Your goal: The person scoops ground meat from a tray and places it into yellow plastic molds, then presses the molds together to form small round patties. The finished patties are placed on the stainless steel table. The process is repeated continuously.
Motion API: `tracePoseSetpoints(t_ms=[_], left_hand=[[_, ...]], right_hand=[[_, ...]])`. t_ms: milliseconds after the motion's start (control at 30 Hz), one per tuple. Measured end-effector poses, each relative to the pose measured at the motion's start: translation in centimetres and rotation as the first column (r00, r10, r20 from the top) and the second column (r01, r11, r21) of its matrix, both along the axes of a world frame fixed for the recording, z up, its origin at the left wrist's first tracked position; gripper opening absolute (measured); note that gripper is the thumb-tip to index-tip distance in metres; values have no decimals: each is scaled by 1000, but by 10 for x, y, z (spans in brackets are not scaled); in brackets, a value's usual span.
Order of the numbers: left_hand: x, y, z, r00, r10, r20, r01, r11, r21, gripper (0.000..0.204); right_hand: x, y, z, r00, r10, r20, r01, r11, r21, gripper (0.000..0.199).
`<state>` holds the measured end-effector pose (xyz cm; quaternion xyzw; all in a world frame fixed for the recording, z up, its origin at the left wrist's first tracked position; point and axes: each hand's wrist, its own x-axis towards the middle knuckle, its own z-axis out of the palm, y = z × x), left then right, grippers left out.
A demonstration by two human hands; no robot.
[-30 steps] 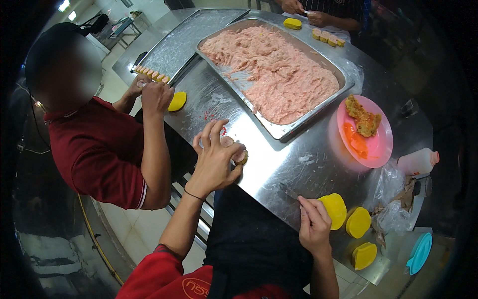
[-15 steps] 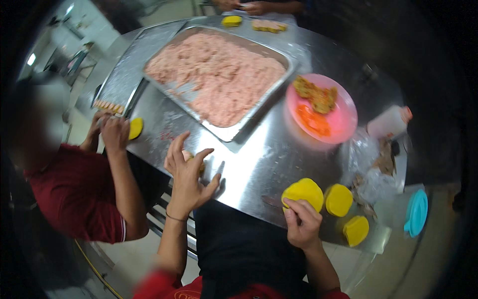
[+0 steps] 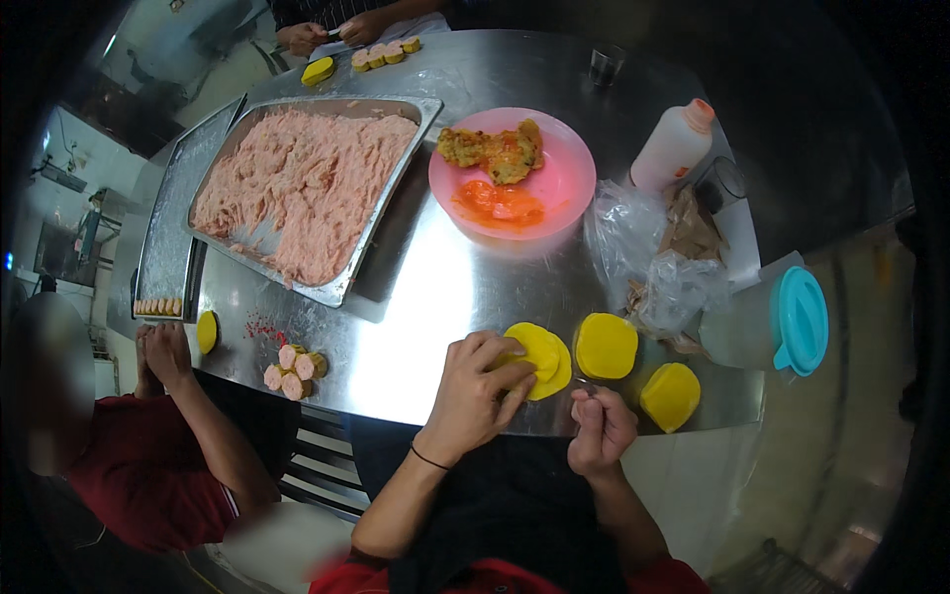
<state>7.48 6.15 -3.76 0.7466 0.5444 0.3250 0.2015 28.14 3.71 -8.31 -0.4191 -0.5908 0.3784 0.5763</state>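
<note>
The left hand (image 3: 482, 391) reaches across to the near stack of yellow rounds (image 3: 542, 346) right of the middle of the counter (image 3: 440, 307), its fingers curled over the left side; whether they pinch the top round or merely rest on it, I cannot tell. The top round sits off-centre, which probably leaves an edge easier to catch. The right hand (image 3: 602, 431) closes narrowly around a thin metal tool (image 3: 584, 384), mostly hidden in the fist and held close to the stack, presumably to keep it handy. Two more yellow stacks (image 3: 607, 346) lie just to the right along the near side, apparently for short reach. Far left, the metal tray (image 3: 393, 203) of pink filling (image 3: 302, 188) seems set where several people can share it, while filled pieces (image 3: 294, 385) stand bunched at the near left, perhaps so they support one another
</note>
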Motion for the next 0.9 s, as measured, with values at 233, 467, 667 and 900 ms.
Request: tracePoseSetpoints(t_ms=[233, 467, 667, 900], left_hand=[[6, 0, -1, 999, -27, 31, 24, 997, 67, 14], [13, -3, -10, 656, 251, 712, -93, 963, -254, 8], [4, -8, -5, -114, 482, 869, 203, 867, -455, 32], [-11, -20, -14, 50, 515, 856, -64, 857, -512, 25]], right_hand=[[2, 6, 0, 1000, -22, -7, 22, 1000, 16, 17], [2, 6, -2, 1000, 0, -21, 0, 1000, -24, 19], [3, 6, -2, 999, 35, -38, -38, 996, -80, 19], [6, 8, -4, 992, 127, 7, -125, 985, -119, 13]])
